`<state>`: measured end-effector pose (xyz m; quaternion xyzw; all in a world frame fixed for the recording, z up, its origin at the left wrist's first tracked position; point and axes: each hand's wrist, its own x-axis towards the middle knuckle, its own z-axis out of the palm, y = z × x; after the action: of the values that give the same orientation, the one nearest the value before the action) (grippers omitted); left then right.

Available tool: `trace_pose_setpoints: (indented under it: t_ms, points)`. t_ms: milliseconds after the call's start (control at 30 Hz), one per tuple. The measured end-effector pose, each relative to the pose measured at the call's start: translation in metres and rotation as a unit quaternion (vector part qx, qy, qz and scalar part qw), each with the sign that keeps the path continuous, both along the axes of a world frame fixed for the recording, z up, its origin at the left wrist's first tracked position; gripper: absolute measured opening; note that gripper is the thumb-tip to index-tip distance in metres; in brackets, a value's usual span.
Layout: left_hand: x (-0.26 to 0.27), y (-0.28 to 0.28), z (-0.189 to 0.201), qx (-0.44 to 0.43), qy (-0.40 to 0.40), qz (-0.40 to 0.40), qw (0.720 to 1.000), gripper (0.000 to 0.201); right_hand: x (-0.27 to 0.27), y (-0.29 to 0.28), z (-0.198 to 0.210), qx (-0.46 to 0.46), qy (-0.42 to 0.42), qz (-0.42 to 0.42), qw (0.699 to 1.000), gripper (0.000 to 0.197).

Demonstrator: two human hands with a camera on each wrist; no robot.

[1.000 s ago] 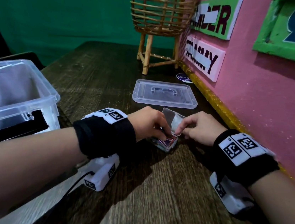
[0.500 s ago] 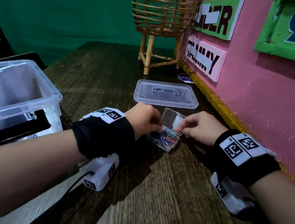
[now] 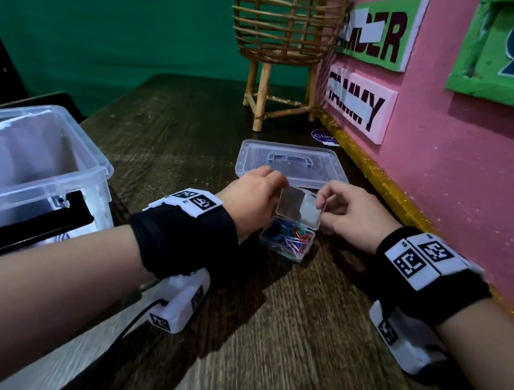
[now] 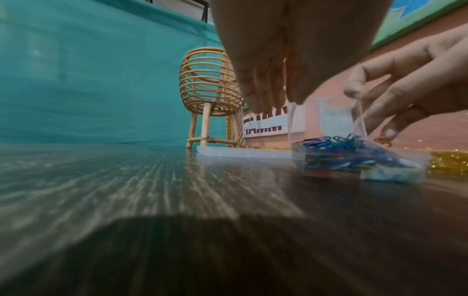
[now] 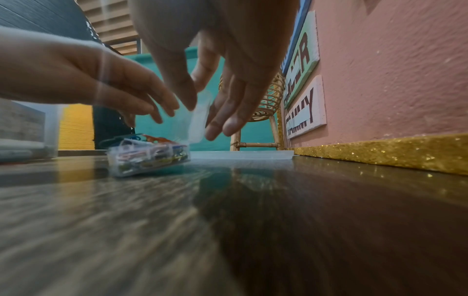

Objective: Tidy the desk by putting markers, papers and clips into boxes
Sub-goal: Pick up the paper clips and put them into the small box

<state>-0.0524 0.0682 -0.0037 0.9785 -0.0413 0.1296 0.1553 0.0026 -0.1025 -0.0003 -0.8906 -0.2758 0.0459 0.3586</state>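
A small clear clip box point(image 3: 287, 242) full of coloured paper clips sits on the dark wooden desk point(image 3: 263, 341) between my hands. Its hinged clear lid point(image 3: 299, 208) stands tilted over the box's back half. My right hand point(image 3: 322, 203) pinches the lid's right edge between thumb and fingers. My left hand point(image 3: 277, 186) touches the lid's upper left corner with straight fingers. The left wrist view shows the left hand point(image 4: 276, 100) hanging over the clip box point(image 4: 354, 160). In the right wrist view, the right hand point(image 5: 200, 114) pinches the lid point(image 5: 197, 124) above the clip box point(image 5: 149, 156).
A large clear bin point(image 3: 68, 168) holding papers stands at the left. Its flat clear lid point(image 3: 289, 160) lies just beyond my hands. A wicker basket on legs point(image 3: 285, 36) stands at the back. The pink wall point(image 3: 474, 205) with a gold strip point(image 3: 380, 184) borders the right.
My left hand came off the clip box and rose to the lid's left corner. The lid has swung from leaning back to tilting forward over the clips. My right hand lifted with it.
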Motion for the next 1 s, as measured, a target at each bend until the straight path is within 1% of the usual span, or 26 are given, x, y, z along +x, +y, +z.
trace_pose_setpoints:
  t_ms: [67, 133, 200, 300, 367, 433, 500, 567, 600, 667, 767, 833, 900, 1000]
  points:
    - [-0.001, 0.001, 0.0, -0.017, 0.005, -0.005, 1.0, 0.037, 0.0, 0.001, 0.0, 0.016, -0.016, 0.002, 1.0, 0.021]
    - [-0.003, 0.001, 0.001, -0.056, -0.009, -0.006, 0.998, 0.035, 0.0, 0.001, -0.001, 0.029, -0.027, -0.006, 0.999, 0.021]
    - [-0.003, 0.003, 0.002, -0.071, -0.016, -0.011, 0.997, 0.035, 0.002, 0.001, -0.002, 0.033, -0.026, -0.012, 0.999, 0.021]
    - [-0.004, 0.003, 0.0, -0.038, -0.008, -0.042, 0.998, 0.04, 0.002, 0.002, -0.002, 0.023, -0.029, -0.005, 0.999, 0.016]
    - [-0.003, 0.004, -0.001, -0.022, -0.012, -0.062, 0.998, 0.035, 0.001, 0.002, -0.002, 0.026, -0.027, 0.012, 0.999, 0.015]
    - [-0.005, 0.005, 0.0, -0.009, -0.01, -0.055, 0.998, 0.027, -0.001, 0.003, -0.002, 0.027, 0.006, 0.031, 0.999, 0.017]
    - [-0.008, 0.007, 0.0, 0.019, 0.017, -0.056, 0.998, 0.023, 0.001, 0.004, -0.004, -0.003, 0.038, 0.046, 0.998, 0.019]
    - [-0.012, 0.009, 0.0, 0.028, 0.057, -0.065, 0.996, 0.022, 0.003, 0.004, -0.005, -0.053, 0.053, 0.055, 0.996, 0.02]
    - [-0.013, 0.011, 0.001, 0.027, 0.072, -0.07, 0.995, 0.023, 0.004, 0.004, -0.006, -0.072, 0.055, 0.057, 0.994, 0.02]
    - [-0.011, 0.014, 0.002, 0.03, 0.085, -0.075, 0.993, 0.029, 0.004, 0.005, -0.006, -0.083, 0.053, 0.054, 0.994, 0.023]
    - [-0.006, 0.014, 0.005, 0.012, 0.081, -0.081, 0.993, 0.031, 0.002, 0.006, -0.005, -0.073, 0.067, 0.047, 0.994, 0.041]
    - [-0.003, 0.013, 0.005, 0.008, 0.084, -0.094, 0.992, 0.032, 0.001, 0.007, -0.004, -0.086, 0.072, 0.046, 0.993, 0.05]
    - [-0.001, 0.011, 0.004, 0.015, 0.096, -0.098, 0.99, 0.038, 0.001, 0.007, -0.003, -0.11, 0.061, 0.052, 0.991, 0.05]
    - [0.0, 0.009, 0.004, 0.042, 0.124, -0.09, 0.987, 0.056, 0.002, 0.006, -0.001, -0.135, 0.058, 0.059, 0.987, 0.049]
